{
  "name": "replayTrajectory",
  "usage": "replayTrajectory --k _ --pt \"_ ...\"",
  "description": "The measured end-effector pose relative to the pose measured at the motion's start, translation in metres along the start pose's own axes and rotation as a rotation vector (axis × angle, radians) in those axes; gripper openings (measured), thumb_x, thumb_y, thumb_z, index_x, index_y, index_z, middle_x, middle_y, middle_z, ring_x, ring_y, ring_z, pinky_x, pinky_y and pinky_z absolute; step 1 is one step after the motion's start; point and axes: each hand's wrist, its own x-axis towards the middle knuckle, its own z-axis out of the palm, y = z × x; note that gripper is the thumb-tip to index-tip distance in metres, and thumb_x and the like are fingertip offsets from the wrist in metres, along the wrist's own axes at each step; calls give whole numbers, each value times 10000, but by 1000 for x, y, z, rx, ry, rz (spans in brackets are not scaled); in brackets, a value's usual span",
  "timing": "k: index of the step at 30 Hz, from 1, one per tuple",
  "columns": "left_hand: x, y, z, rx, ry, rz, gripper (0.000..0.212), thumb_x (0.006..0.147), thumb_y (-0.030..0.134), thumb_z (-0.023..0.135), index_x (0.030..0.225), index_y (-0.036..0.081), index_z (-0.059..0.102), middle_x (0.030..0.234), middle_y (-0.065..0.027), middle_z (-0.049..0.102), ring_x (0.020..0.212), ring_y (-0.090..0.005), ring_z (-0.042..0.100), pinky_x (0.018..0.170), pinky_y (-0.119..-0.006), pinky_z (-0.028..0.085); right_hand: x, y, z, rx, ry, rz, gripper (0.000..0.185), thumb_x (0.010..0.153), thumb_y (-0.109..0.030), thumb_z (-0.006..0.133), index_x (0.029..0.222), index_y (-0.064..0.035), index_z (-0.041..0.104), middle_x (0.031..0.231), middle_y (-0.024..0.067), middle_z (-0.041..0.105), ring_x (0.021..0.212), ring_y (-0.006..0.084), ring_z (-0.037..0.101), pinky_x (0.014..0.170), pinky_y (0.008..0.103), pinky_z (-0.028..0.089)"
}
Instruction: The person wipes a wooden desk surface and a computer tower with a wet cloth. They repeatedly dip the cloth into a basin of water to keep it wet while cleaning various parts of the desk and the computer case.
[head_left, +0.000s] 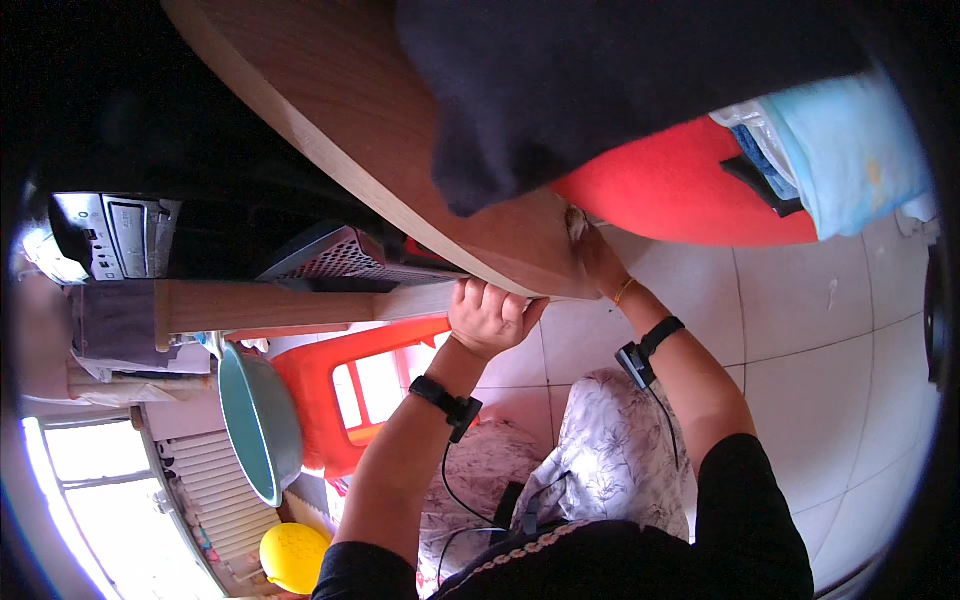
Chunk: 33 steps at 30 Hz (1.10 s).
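A brown wooden panel (337, 105) with a pale edge runs down from the top of the view. My left hand (491, 315) is curled over the pale wood at its lower end, thumb pointing right. On the panel's right side is my right hand (598, 259), its fingers against the wood. A small whitish thing (576, 223) shows at those fingertips; shade hides what it is and whether it is gripped. Dark cloth (525, 127) hangs over the panel, close above my right hand. Both wrists wear black straps with small devices.
A green basin (259, 427) stands by a red plastic stool (315, 397) at left. A perforated dark container (337, 259) is behind the panel. Red fabric (682, 195) and light-blue fabric (855, 157) are at upper right. A yellow balloon-like object (292, 559) lies lower left. White tiles (810, 300) cover the floor.
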Motion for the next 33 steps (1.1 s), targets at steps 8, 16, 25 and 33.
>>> replayTrajectory --k 8,16,25,33 --pt "-14 -4 -2 19 -11 -14 420 778 359 782 1034 113 558 1023 -94 574 857 -303 558 739 -442 437 23 -86 -61 193 -188 222 427 988 -149 459 1394 -18 467 1340 238 544 1278 384 498 1073 404 387" --pt "-17 -4 2 31 -4 6 412 783 373 775 1025 104 577 1017 -93 580 860 -302 562 756 -436 443 -37 -24 -25 171 -270 328 366 987 -214 482 1301 -38 546 1243 243 605 1163 412 573 983 447 464" --pt "-7 -1 -3 18 4 -9 387 780 354 764 1021 115 580 982 -70 573 845 -276 564 750 -426 454 -12 -105 -74 220 -116 23 211 952 -140 589 1124 -18 584 1278 206 605 1089 429 608 890 444 518" --pt "-8 -3 -3 -3 1 -8 369 783 354 760 991 125 558 982 -44 562 835 -253 561 751 -399 448 -43 -70 -62 116 -294 196 226 934 -107 609 1145 -35 572 1022 200 666 938 418 639 800 453 516"
